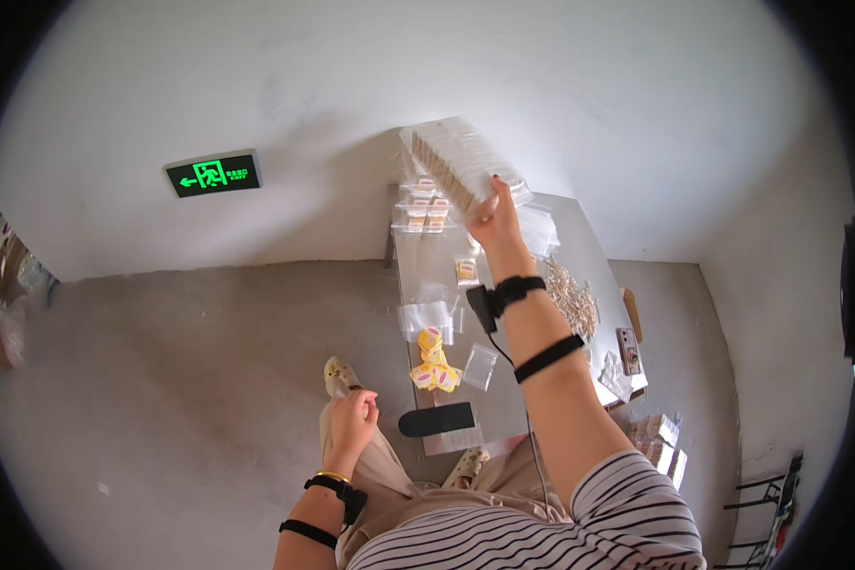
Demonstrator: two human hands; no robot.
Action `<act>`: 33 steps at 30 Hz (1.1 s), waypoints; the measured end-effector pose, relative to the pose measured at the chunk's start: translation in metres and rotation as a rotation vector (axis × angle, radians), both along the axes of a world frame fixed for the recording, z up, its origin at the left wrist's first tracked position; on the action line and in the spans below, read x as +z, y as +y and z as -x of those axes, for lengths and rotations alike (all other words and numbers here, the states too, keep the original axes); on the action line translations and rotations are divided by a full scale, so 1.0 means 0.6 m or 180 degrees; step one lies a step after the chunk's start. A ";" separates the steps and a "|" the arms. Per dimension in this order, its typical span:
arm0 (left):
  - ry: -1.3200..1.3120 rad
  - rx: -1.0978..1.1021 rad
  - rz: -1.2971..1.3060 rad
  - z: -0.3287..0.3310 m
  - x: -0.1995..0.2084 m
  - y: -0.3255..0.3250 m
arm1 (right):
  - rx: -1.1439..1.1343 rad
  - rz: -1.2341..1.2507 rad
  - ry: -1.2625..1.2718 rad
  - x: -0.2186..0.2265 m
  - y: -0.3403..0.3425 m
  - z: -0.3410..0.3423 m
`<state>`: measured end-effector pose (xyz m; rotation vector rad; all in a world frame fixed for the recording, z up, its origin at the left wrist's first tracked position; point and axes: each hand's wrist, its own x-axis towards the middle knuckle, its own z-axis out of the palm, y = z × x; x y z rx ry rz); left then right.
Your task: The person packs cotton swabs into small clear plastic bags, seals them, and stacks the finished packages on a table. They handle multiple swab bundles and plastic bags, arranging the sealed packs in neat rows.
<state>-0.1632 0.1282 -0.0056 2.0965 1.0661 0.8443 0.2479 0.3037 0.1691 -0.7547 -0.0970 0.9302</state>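
Note:
My right hand (494,218) is raised over the far end of the table and grips a large clear plastic bag of stacked small packs (461,163). The bag is tilted, its far corner close to the wall. My left hand (353,418) hangs over my left knee, left of the table, with its fingers curled in; whether anything is in them is hidden. Below the raised bag, several small filled packs (426,207) stand in rows on the table. A single small pack (466,272) lies nearer. Yellow and white cards (434,366) lie in a fanned heap near the front.
The grey table (489,418) also bears clear bags (427,320), a black flat pad (436,419), a pile of small wooden pieces (572,302) and a phone (628,351). Packed bundles (657,439) stand on the floor at right. A green exit sign (213,174) is on the wall.

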 end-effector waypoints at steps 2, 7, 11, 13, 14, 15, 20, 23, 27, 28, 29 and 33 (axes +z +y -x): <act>0.0018 0.0129 0.0084 0.003 -0.001 0.009 | -0.0240 0.0297 0.0016 -0.008 0.081 -0.022; 0.0228 0.0122 0.0149 0.014 0.000 0.034 | -0.0658 0.0504 0.0348 -0.022 0.206 0.021; 0.0160 0.0147 0.0337 0.020 0.000 0.048 | -0.0172 0.1014 0.0012 -0.007 0.225 0.050; 0.0175 0.0137 0.0188 0.015 -0.002 0.054 | 0.0128 0.1146 -0.0426 -0.016 0.201 0.029; 0.0189 0.0144 0.0206 0.014 -0.002 0.055 | 0.0292 0.1206 -0.0641 -0.024 0.191 0.026; 0.0186 0.0108 0.0230 0.009 -0.001 0.055 | -0.0015 0.1485 -0.0737 -0.038 0.180 0.017; 0.0227 0.0155 0.0256 0.011 -0.002 0.063 | 0.0165 0.1114 -0.1406 -0.071 0.183 0.056; 0.0153 0.0087 0.0304 0.003 -0.002 0.060 | 0.0225 0.0769 -0.2012 -0.067 0.201 0.018; 0.0171 0.0183 0.0276 0.007 -0.002 0.061 | 0.0493 0.0732 -0.1973 -0.038 0.214 0.045; 0.0161 0.0194 0.0270 0.006 0.001 0.060 | 0.0493 0.0784 -0.1968 -0.042 0.201 0.044; 0.0125 0.0187 0.0291 0.005 0.001 0.058 | 0.0487 0.0838 -0.1961 -0.048 0.181 0.045; 0.0039 0.0220 0.0251 0.001 -0.001 0.054 | 0.1583 0.0630 -0.2304 -0.161 0.025 0.080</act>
